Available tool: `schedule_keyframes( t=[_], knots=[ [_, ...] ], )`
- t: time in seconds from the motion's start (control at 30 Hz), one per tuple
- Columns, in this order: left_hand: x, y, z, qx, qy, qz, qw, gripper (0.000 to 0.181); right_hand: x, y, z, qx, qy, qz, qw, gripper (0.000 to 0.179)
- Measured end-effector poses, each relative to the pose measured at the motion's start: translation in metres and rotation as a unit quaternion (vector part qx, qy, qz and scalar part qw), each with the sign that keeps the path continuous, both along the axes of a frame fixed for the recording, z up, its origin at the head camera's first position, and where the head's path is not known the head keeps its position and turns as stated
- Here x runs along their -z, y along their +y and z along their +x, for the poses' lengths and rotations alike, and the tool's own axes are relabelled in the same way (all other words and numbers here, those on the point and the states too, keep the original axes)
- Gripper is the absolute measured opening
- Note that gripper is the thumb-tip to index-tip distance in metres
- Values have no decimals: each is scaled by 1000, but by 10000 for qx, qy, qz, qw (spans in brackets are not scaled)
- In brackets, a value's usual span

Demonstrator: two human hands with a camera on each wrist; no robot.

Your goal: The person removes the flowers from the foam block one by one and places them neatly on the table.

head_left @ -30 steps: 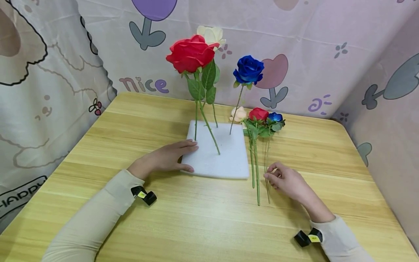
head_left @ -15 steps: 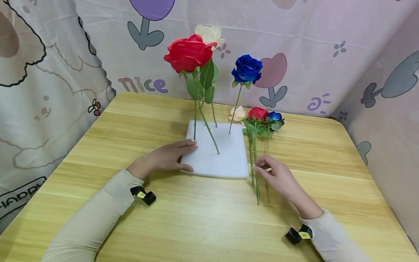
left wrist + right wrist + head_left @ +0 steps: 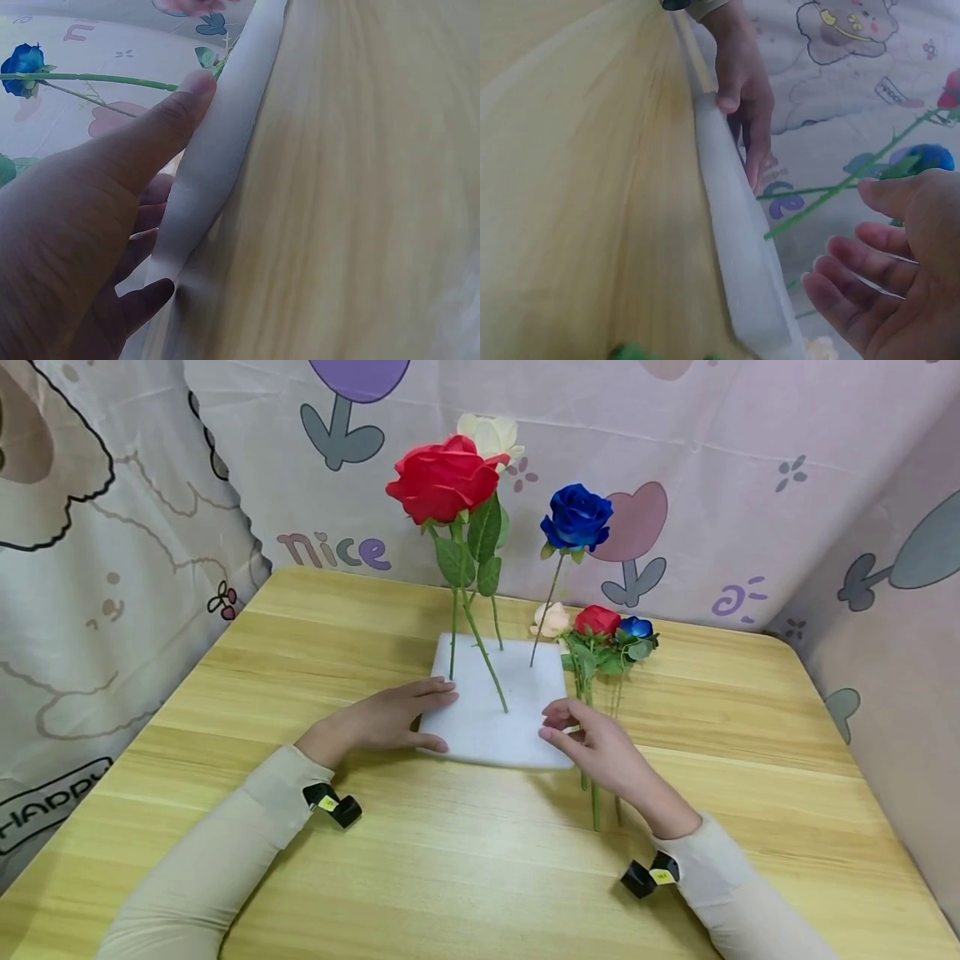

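Note:
A white foam board [image 3: 495, 739] lies on the table with several artificial flowers standing in it. Among them are a big red rose [image 3: 446, 479], a cream-white flower [image 3: 491, 439] and a blue rose [image 3: 576, 518] on a thin stem. My left hand [image 3: 378, 717] rests on the board's left side, thumb and fingers spread. In the right wrist view the left thumb lies along the board's near edge. My right hand [image 3: 592, 745] hovers over the board's right edge with loosely bent fingers and nothing in them, partly covering the flower stems behind it.
Several cut flowers lie right of the board: a peach bloom [image 3: 551, 620], a red rose [image 3: 597, 620] and a small blue rose [image 3: 636, 627], their stems towards me. The wooden table [image 3: 450, 868] meets a printed cloth [image 3: 690, 427] at the back.
My right hand has moved left from the lying stems to the foam board's right edge, carrying nothing. The left hand keeps its place on the board.

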State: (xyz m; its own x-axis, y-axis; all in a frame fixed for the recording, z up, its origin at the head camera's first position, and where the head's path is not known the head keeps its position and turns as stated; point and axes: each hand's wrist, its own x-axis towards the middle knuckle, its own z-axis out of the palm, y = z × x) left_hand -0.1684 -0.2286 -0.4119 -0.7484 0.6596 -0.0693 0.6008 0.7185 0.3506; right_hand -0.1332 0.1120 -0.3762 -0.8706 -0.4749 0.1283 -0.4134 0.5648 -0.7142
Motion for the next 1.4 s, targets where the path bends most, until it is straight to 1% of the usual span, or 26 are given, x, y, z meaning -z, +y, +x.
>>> schedule_keyframes(
  t=[0.13, 0.43, 0.57, 0.67, 0.87, 1.13, 1.4],
  knots=[
    [-1, 0, 0, 19, 18, -7, 10000, 94, -2, -11, -5, -128, 31, -158, 9998, 34],
    [-3, 1, 1, -3, 44, 12, 10000, 92, 0, -34, -18, -292, 68, -357, 9989, 30],
    [-3, 2, 2, -26, 16, 20, 10000, 91, 1, -42, -22, -271, 67, -430, 9987, 29],
    [-3, 2, 2, -13, 60, 38, 10000, 90, 1, -47, -26, -198, 22, -501, 9985, 29],
    [-2, 1, 2, 29, 168, 58, 9998, 89, 2, -57, -34, -34, -160, -709, 9974, 31],
    [-2, 2, 1, 28, 178, 52, 9998, 89, 6, -64, -42, -32, -394, -769, 9963, 35],
    [-1, 2, 1, 29, 103, 53, 9999, 90, 9, -68, -46, -101, -269, -740, 9968, 33]
  ],
)
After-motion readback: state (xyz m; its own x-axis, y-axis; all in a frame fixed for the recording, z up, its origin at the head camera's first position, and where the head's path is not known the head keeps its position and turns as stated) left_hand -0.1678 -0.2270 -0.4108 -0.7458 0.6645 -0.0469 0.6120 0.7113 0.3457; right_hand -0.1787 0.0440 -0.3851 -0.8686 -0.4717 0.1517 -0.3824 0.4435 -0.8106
